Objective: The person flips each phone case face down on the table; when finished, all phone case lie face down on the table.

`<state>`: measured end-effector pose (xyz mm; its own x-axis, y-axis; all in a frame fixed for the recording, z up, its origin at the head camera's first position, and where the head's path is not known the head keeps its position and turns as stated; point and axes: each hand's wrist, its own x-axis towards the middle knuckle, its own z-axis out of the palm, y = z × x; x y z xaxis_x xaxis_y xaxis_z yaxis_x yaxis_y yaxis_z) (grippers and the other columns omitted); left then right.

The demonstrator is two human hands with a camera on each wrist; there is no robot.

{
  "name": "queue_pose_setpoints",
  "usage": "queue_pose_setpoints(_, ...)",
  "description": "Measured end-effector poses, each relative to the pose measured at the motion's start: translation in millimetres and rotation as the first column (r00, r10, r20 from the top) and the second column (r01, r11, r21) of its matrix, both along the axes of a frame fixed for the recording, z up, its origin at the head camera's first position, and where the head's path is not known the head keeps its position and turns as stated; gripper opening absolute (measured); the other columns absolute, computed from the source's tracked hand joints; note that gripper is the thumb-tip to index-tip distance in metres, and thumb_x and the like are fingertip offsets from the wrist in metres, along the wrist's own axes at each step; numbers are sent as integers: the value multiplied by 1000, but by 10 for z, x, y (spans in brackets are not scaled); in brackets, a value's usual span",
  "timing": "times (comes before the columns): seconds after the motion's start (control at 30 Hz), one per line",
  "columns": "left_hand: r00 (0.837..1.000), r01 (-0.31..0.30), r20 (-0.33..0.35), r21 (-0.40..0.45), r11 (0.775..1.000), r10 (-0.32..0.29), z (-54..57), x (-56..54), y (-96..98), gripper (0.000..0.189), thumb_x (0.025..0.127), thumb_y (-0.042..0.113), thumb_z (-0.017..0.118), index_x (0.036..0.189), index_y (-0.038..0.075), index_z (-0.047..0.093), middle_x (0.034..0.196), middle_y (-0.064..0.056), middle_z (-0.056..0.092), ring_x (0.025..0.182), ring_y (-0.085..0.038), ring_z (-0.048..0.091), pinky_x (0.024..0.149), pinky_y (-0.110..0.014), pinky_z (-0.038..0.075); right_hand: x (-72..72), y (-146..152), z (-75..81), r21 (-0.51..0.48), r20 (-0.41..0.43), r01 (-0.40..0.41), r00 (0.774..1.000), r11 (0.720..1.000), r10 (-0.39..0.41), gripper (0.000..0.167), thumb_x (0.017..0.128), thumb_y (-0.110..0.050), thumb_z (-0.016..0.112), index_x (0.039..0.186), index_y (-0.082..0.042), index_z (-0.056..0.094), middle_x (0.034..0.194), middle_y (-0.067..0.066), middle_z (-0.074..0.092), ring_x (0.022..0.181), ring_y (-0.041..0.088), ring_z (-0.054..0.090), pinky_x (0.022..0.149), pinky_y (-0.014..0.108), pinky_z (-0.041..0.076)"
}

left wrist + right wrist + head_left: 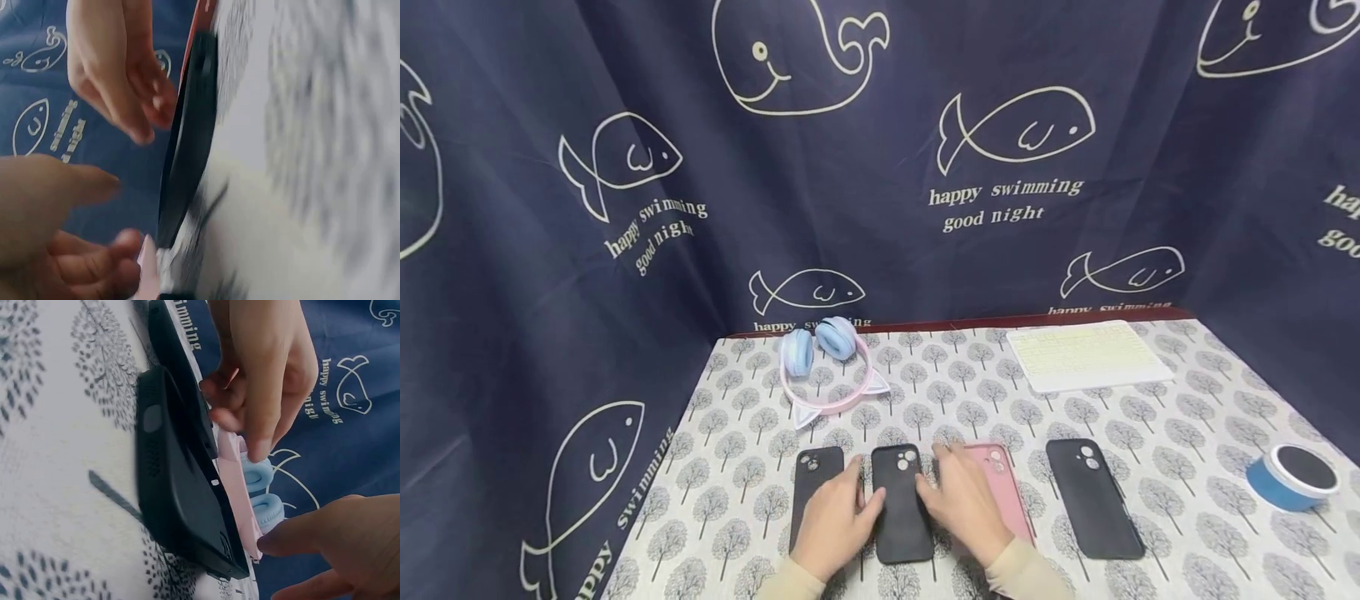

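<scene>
A black phone case point(904, 521) with camera cutouts lies flat between my two hands. My left hand point(838, 521) hovers at its left side, partly covering another black phone case point(822, 465). On the opposite side my right hand point(964, 498) hangs partly over a pink phone case point(1009, 492). Both hands have loosely bent fingers with nothing held between them. The right wrist view shows the middle black phone case point(181, 487) on the cloth, with fingertips a little above it. Further right lies one more black phone case point(1093, 500), apart from the hands.
Pink cat-ear headphones point(838, 406) with blue ear cushions lie at the back left. A pale keyboard point(1086, 354) is at the back right. At the right edge stands a blue and white tub point(1292, 477) with a dark top. A tree-print cloth point(977, 414) covers the table.
</scene>
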<state>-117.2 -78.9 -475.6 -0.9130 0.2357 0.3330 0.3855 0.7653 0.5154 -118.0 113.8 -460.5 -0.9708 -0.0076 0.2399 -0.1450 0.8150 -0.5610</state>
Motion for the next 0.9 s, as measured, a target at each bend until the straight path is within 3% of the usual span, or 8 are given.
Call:
queue_pose_setpoints(0.17, 999, -22, 46, -41, 999, 24, -20, 1, 70, 57, 87, 30, 74, 124, -12, 61, 59, 14, 43, 50, -3, 42, 49, -27, 39, 1, -19, -36, 15, 21, -11, 1000, 1000, 11, 53, 79, -17, 79, 117, 16, 61, 117, 36, 59, 101, 48, 62, 88, 54, 51)
queue_pose_setpoints(0.23, 998, -24, 56, -53, 998, 27, -18, 2, 78, 46, 86, 30, 74, 114, -6, 66, 58, 13, 44, 49, -5, 43, 48, -28, 39, 6, -30, -53, 25, 27, -19, 999, 1000, 18, 51, 79, -17, 80, 115, 15, 63, 110, 33, 63, 96, 45, 64, 85, 53, 52)
queue_pose_setpoints(0.4, 998, 5, 66, -118, 993, 3, -15, 1, 107, 38, 87, 33, 72, 103, -1, 70, 55, 12, 45, 53, -12, 52, 58, -36, 43, 16, -50, -100, 22, 36, -25, 999, 999, 24, 47, 77, -15, 80, 111, 14, 64, 94, 23, 66, 79, 31, 64, 73, 45, 55)
queue_pose_setpoints(0.47, 998, 7, 64, -138, 990, 2, -23, 7, 114, 45, 87, 34, 72, 111, -4, 69, 56, 11, 46, 58, -15, 57, 64, -39, 43, 18, -67, -107, 11, 31, -34, 999, 999, 34, 44, 78, -13, 78, 111, 13, 65, 90, 20, 65, 75, 27, 62, 70, 43, 54)
queue_pose_setpoints(0.73, 994, 53, 101, -120, 991, -41, -35, 3, 110, 51, 84, 26, 75, 119, -10, 65, 54, 15, 42, 55, -7, 45, 66, -36, 41, 29, -130, -98, -15, 5, -58, 998, 998, 58, 38, 77, -4, 75, 110, 12, 66, 84, 11, 63, 68, 17, 57, 61, 34, 51)
queue_pose_setpoints(0.9, 991, 74, 117, -60, 995, -67, -42, -6, 92, 42, 80, 16, 76, 115, -6, 66, 56, 16, 42, 50, -4, 39, 55, -27, 38, 39, -130, -87, -25, 7, -46, 999, 999, 47, 36, 74, 4, 73, 108, 13, 66, 84, 13, 64, 68, 19, 60, 60, 33, 52)
